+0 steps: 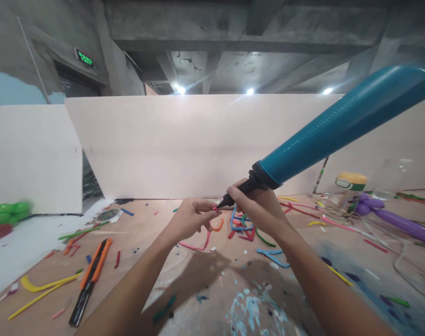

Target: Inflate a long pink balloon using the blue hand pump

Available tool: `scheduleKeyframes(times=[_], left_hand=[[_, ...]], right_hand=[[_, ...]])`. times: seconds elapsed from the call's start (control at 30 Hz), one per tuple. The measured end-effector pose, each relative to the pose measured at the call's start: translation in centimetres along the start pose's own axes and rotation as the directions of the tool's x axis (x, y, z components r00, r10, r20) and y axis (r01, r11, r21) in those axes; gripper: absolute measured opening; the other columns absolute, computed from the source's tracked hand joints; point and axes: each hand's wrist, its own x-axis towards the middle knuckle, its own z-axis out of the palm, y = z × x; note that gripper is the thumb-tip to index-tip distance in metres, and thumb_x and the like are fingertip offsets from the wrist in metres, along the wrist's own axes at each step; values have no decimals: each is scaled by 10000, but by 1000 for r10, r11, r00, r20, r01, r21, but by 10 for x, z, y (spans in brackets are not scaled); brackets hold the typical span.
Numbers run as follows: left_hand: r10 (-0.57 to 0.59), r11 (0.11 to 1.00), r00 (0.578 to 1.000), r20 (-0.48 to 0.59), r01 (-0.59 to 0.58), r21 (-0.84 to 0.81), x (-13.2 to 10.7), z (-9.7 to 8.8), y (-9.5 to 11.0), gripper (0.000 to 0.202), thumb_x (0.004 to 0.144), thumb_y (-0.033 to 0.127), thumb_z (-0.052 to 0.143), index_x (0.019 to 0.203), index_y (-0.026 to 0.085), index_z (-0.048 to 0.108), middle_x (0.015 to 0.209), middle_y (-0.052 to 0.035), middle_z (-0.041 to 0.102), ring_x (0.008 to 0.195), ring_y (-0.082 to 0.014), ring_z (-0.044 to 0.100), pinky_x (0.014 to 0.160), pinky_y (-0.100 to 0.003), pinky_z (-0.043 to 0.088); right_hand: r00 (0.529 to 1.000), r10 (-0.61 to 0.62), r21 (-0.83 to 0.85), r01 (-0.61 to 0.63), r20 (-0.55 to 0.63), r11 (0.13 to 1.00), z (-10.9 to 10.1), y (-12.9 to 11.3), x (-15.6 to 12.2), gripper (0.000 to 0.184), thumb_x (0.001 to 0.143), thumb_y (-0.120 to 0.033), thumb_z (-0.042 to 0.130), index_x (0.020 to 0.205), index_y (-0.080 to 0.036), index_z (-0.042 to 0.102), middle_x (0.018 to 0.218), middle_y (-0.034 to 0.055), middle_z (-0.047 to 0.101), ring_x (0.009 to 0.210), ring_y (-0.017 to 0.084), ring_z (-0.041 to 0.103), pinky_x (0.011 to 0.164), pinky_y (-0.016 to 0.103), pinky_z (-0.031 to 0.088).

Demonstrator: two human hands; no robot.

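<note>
My right hand (263,209) grips the pump (338,125); my left hand (187,219) pinches a pink balloon (215,209) at its nozzle (226,202), not yet inflated. Toward the tabletop's (135,228) right edge, purple balloon (405,225): inflated.

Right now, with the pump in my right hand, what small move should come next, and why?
Probably work the pink balloon end snugly over the nozzle: your left hand pinches it at the tip, and your right hand holds the blue pump.
</note>
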Motion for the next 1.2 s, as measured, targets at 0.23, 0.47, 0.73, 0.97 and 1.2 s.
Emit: scheduleKeyframes(times=[0.23,0.47,0.73,0.97,1.2], left_hand=[[10,1000,1000,-2,-10,26,0,0,-1,319,783,363,562,1051,233,676,827,-44,690,539,-121,628,366,-171,356],[15,999,1000,-11,-14,35,1,0,-1,319,784,354,558,1059,236,672,833,-43,693,530,-119,618,358,-173,348],[-7,999,1000,-23,8,51,0,0,-1,282,778,365,569,964,194,695,833,-49,689,534,-120,628,353,-158,353],[2,999,1000,-15,-1,52,1,1,-1,304,789,361,561,1025,211,680,858,-42,686,530,-113,627,351,-155,348],[24,997,999,-40,-21,70,1,2,-2,269,792,355,558,944,180,694,847,-41,679,526,-113,621,356,-166,347]], right_hand=[[999,2,16,-2,41,1000,1,-2,-1,244,815,-412,556,747,-178,577,633,1,567,563,125,509,541,252,390],[999,-21,-56,23,47,998,2,-4,-3,223,824,-372,543,726,-179,594,628,-1,578,555,120,504,529,242,378],[995,-94,-159,96,22,983,1,-4,-2,197,824,-333,538,726,-176,604,622,-2,588,579,128,536,549,237,401],[986,-150,-140,159,76,977,4,-1,-3,138,832,-278,529,784,-174,606,665,0,606,623,129,565,601,233,436],[976,-199,-160,212,91,964,4,2,-1,119,831,-250,526,769,-178,597,685,2,611,645,130,568,623,237,440]])
